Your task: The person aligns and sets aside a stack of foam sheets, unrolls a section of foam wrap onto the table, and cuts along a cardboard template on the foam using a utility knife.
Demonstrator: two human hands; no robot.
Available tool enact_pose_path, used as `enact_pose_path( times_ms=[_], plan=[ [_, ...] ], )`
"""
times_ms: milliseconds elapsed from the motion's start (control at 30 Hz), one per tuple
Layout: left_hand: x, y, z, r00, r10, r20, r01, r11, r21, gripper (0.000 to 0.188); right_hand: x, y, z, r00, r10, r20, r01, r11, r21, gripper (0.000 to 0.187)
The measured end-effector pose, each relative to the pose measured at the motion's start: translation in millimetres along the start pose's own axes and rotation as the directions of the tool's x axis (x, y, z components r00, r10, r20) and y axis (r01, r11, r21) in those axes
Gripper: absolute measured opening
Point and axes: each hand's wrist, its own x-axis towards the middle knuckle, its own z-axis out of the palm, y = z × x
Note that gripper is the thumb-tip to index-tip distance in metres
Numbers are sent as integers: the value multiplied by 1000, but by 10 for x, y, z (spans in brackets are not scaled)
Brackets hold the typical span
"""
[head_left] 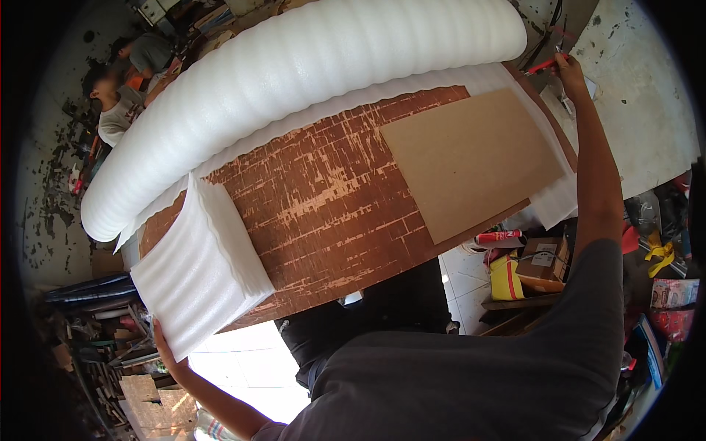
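Observation:
My left hand (168,347) grips the near left edge of a folded stack of white foam sheets (202,261), and part of its fingers is hidden by the foam. The stack lies at the table's left end and hangs over its front edge. Stretched to the far right corner, my right hand (569,75) is closed on a slim red-handled tool (543,67); its exact kind is too small to make out. A large roll of white foam (309,77) lies along the back of the worn brown table (316,213). On the right rests a flat brown board (471,162).
Loose foam (557,200) sticks out past the table's right end. Below stand a cardboard box (543,263) and a yellow container (506,278). Scrap wood (103,367) is piled at lower left. Two people, one in a white shirt (120,117), are at far left.

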Motion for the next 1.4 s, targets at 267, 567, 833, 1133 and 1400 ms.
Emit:
enact_pose_path(
  times_ms=[267,567,833,1133,1400],
  plan=[
    [30,-33,-7,1000,-21,20,21,1000,2,71,-54,-170,-339,928,-245,-282,179,954,-239,43],
    [63,-29,-31,999,-15,28,15,1000,12,71,-1041,-1076,-225,913,-392,-115,337,881,-331,33],
    [94,1,23,999,-47,9,48,998,-37,67,-1434,-866,45,931,177,321,-77,950,-301,33],
    [28,13,142,1000,17,3,-17,999,-51,64,-1671,-855,31,883,364,296,-155,822,-547,31],
    [-60,69,231,998,55,15,-55,998,-13,67,-1645,-1051,29,892,222,393,43,825,-564,28]
  ],
)
